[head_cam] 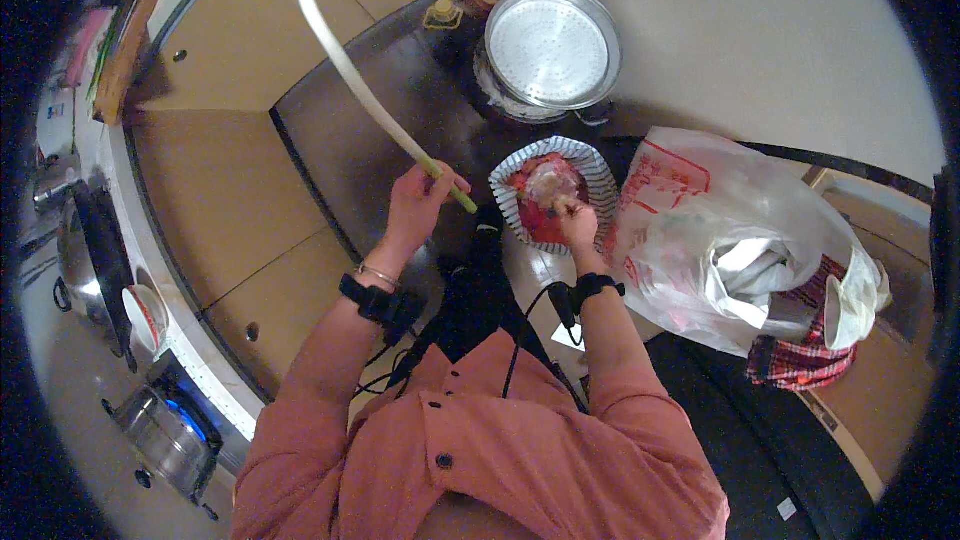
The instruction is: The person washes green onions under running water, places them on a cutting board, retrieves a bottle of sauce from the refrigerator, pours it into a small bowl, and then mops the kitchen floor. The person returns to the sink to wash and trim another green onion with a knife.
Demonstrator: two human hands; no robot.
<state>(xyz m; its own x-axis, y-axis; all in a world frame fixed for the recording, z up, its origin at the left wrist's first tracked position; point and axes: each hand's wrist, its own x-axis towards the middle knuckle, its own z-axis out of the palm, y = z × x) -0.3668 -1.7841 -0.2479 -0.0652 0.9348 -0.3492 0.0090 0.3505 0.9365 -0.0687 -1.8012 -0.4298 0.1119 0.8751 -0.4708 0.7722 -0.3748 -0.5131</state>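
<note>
A long scallion or leek stalk (352,75), white toward its rooted end and green at the other, is in my left hand (420,202). The grip is close to the green end, and the roots point up and away to the left. My right hand (579,226) is over a bin lined with a striped bag (604,165), its fingers drawn together. Red and pale waste (551,180) fills the liner beneath those fingers. Whether they pinch a small scrap is too blurred to tell.
A metal steamer pot (553,52) stands beyond the bin, near a yellow-capped bottle (444,11). To the right bulges a translucent plastic bag (690,240). On the left counter, a steel pot (169,439) sits over a blue flame, with a bowl (146,319) and a wok (82,262) nearby.
</note>
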